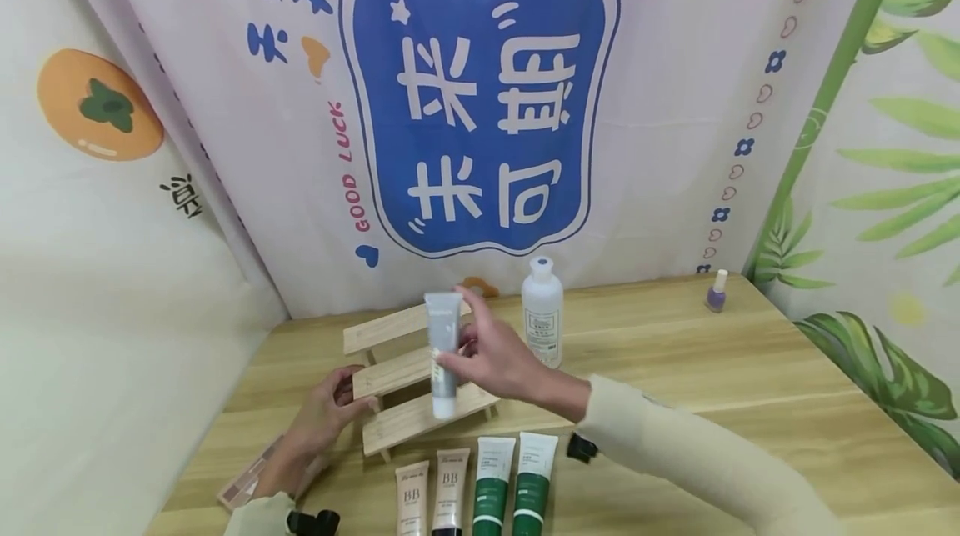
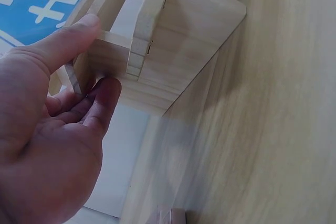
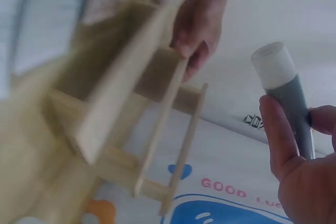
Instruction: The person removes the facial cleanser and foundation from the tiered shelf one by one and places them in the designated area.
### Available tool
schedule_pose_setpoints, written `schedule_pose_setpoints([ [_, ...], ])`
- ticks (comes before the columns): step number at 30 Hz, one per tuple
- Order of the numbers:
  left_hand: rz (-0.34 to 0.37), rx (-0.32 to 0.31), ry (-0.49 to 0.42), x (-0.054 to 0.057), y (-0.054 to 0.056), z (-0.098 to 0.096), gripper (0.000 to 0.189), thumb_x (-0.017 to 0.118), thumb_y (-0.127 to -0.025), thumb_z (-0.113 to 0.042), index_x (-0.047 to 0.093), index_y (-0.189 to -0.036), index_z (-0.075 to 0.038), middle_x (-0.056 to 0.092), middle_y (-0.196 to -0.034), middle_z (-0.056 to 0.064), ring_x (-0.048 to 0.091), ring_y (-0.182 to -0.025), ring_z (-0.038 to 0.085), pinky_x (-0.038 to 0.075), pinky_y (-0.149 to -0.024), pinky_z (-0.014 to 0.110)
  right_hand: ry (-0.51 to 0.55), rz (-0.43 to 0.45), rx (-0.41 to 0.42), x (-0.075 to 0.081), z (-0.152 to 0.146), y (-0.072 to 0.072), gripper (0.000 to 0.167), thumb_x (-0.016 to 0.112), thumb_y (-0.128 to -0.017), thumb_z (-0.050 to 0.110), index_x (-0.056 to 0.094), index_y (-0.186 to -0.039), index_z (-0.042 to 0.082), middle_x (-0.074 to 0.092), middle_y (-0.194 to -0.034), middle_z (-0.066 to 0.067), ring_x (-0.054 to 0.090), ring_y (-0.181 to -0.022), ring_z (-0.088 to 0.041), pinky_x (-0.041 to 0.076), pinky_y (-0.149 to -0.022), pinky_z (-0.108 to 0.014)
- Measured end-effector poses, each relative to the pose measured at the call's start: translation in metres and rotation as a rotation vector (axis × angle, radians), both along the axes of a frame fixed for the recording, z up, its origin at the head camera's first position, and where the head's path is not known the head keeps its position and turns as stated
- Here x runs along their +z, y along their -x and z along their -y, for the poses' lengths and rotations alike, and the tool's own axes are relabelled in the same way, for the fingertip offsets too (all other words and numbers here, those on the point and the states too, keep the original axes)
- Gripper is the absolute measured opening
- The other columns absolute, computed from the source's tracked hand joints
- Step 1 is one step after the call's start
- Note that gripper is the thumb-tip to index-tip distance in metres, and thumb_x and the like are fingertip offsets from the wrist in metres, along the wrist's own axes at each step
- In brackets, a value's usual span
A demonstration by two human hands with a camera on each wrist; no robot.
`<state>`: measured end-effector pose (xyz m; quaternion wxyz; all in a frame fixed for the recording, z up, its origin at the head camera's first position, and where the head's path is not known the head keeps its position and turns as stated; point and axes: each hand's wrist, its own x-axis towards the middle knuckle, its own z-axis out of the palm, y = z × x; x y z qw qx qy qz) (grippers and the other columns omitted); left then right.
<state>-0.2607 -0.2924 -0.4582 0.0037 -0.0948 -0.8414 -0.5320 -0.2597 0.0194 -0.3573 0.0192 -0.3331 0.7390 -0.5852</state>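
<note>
A grey squeeze tube [image 1: 444,336] with a white cap hangs cap-down in front of a three-step wooden display rack [image 1: 401,419]. My right hand [image 1: 498,348] pinches the tube between thumb and fingers. In the right wrist view the white cap of the tube [image 3: 273,64] shows above the fingers. At the rack's left end, my left hand [image 1: 326,411] grips the middle step. The left wrist view has the thumb on top of that rack [image 2: 110,38] board and the fingers curled beneath it.
Two BB cream tubes [image 1: 450,486] and two green-and-white tubes [image 1: 492,482] lie before the rack. A white bottle [image 1: 542,311] stands behind the right hand. Purple nail polish [image 1: 716,294] is at the back right. A palette [image 1: 251,473] lies partly under the left forearm.
</note>
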Motion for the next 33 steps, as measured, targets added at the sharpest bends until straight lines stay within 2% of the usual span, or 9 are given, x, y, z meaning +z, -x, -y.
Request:
schedule_pose_setpoints([
  [4,-0.022,0.006,0.027,0.001,0.0,0.0,0.063,0.071,-0.09,-0.012,0.038,-0.139,0.009,0.05,-0.133,0.03,0.052,-0.124,0.042,0.051,-0.092,0.022,0.002,0.109,0.013,-0.023,-0.028,-0.017,0.093,0.074,-0.086,0.006,0.014,-0.156,0.018,0.064,-0.111,-0.025,0.07,-0.073,-0.021,0.06,-0.056,-0.039],
  [7,-0.033,0.008,0.031,0.001,-0.001,0.0,0.062,0.071,-0.089,-0.01,0.039,-0.138,0.01,0.051,-0.132,0.03,0.053,-0.123,0.043,0.052,-0.091,0.022,-0.025,0.144,0.02,-0.038,-0.045,-0.027,0.084,0.072,-0.086,0.003,0.022,-0.153,0.012,0.064,-0.106,-0.022,0.07,-0.071,-0.021,0.06,-0.056,-0.039],
  [12,-0.054,0.016,0.039,0.001,-0.002,0.001,0.06,0.072,-0.089,-0.01,0.041,-0.136,0.009,0.053,-0.129,0.029,0.055,-0.12,0.043,0.053,-0.089,0.021,-0.029,0.177,0.0,-0.05,-0.069,-0.039,0.081,0.071,-0.088,0.004,0.022,-0.152,0.011,0.065,-0.1,-0.019,0.07,-0.069,-0.021,0.06,-0.057,-0.037],
  [15,-0.058,0.013,0.051,0.001,-0.001,0.0,0.061,0.072,-0.089,-0.013,0.041,-0.136,0.009,0.053,-0.129,0.029,0.055,-0.12,0.042,0.052,-0.089,0.021,-0.02,0.242,-0.028,-0.055,-0.084,-0.045,0.085,0.071,-0.086,0.004,0.019,-0.153,0.011,0.064,-0.099,-0.019,0.07,-0.071,-0.025,0.06,-0.058,-0.04],
  [20,-0.045,0.013,0.04,0.0,0.001,-0.001,0.062,0.073,-0.088,-0.012,0.041,-0.137,0.008,0.054,-0.128,0.029,0.056,-0.119,0.042,0.053,-0.088,0.021,-0.071,0.34,-0.095,-0.071,-0.108,-0.053,0.084,0.075,-0.084,0.007,0.022,-0.149,0.005,0.063,-0.093,-0.017,0.069,-0.069,-0.027,0.06,-0.056,-0.044],
  [26,-0.041,0.006,0.045,-0.001,-0.001,0.001,0.062,0.072,-0.088,-0.01,0.04,-0.138,0.008,0.053,-0.129,0.03,0.055,-0.119,0.043,0.053,-0.089,0.021,-0.179,0.387,-0.16,-0.093,-0.128,-0.061,0.084,0.08,-0.081,0.014,0.024,-0.14,-0.005,0.064,-0.081,-0.012,0.065,-0.061,-0.023,0.058,-0.049,-0.039],
  [33,-0.04,-0.003,0.023,0.0,0.0,0.0,0.062,0.072,-0.089,-0.011,0.039,-0.138,0.009,0.051,-0.131,0.03,0.054,-0.121,0.044,0.052,-0.091,0.021,-0.182,0.45,-0.16,-0.106,-0.134,-0.065,0.082,0.08,-0.081,0.015,0.025,-0.137,-0.009,0.062,-0.081,-0.014,0.066,-0.057,-0.025,0.058,-0.049,-0.04],
])
